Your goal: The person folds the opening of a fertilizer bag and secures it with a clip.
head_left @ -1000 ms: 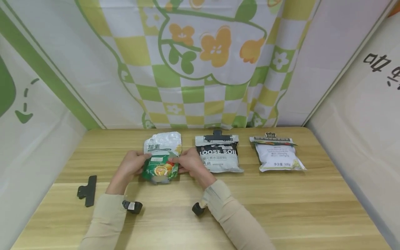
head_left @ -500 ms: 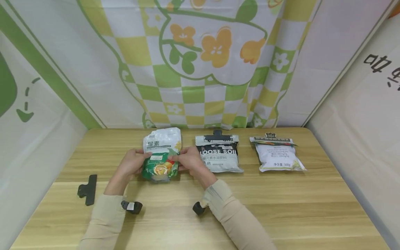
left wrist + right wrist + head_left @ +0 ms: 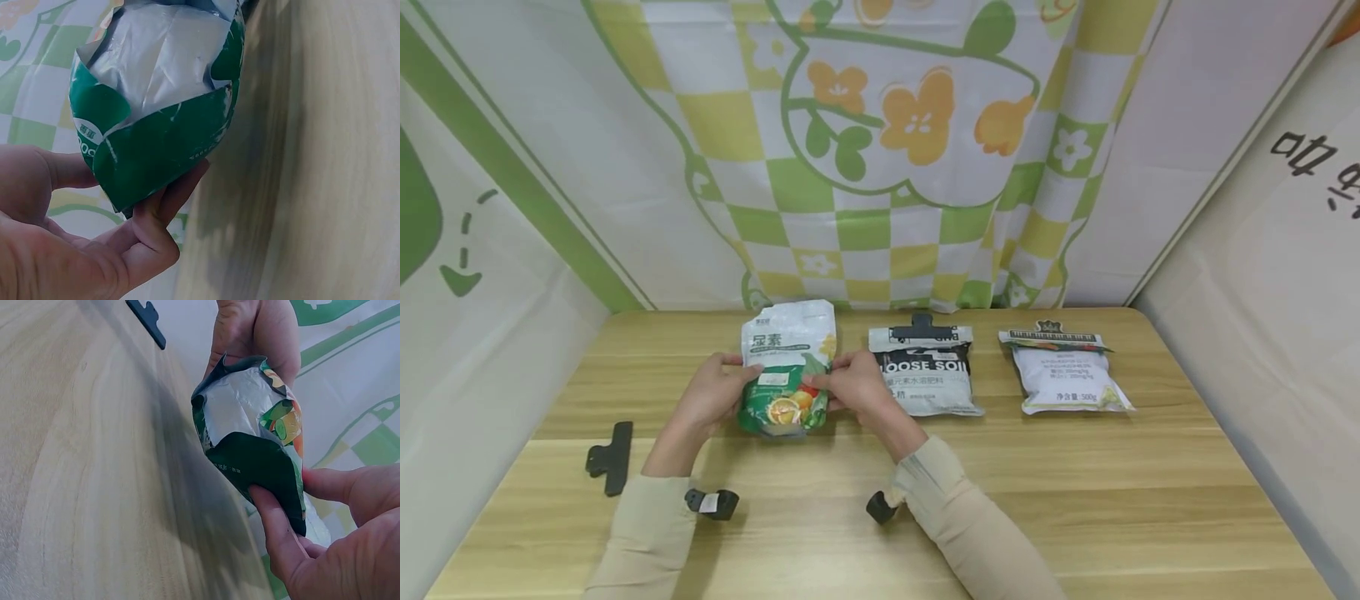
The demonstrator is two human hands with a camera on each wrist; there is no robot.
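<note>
A white and green fertilizer bag (image 3: 786,333) with pictured oranges and vegetables is held between both hands near the back left of the table. My left hand (image 3: 713,392) pinches its left edge, thumb in front and fingers behind. On the opposite edge, my right hand (image 3: 856,383) pinches it the same way. The bag's folded bottom, with a pale panel framed in green, shows in the left wrist view as the bag (image 3: 159,56) and in the right wrist view as the bag (image 3: 240,406). A black clip (image 3: 612,458) lies to the left of the left hand.
Right of the held bag lies a black and grey "LOOSE SOIL" bag (image 3: 928,383) with a black clip (image 3: 922,325) on its top. Farther right is a white bag (image 3: 1067,379), also clipped. A patterned curtain (image 3: 917,233) hangs behind the wooden table (image 3: 1075,500).
The bag's white top has risen towards the curtain, so more of its front shows. Both hands keep their grip at the sides. The clip and the other bags have stayed put.
</note>
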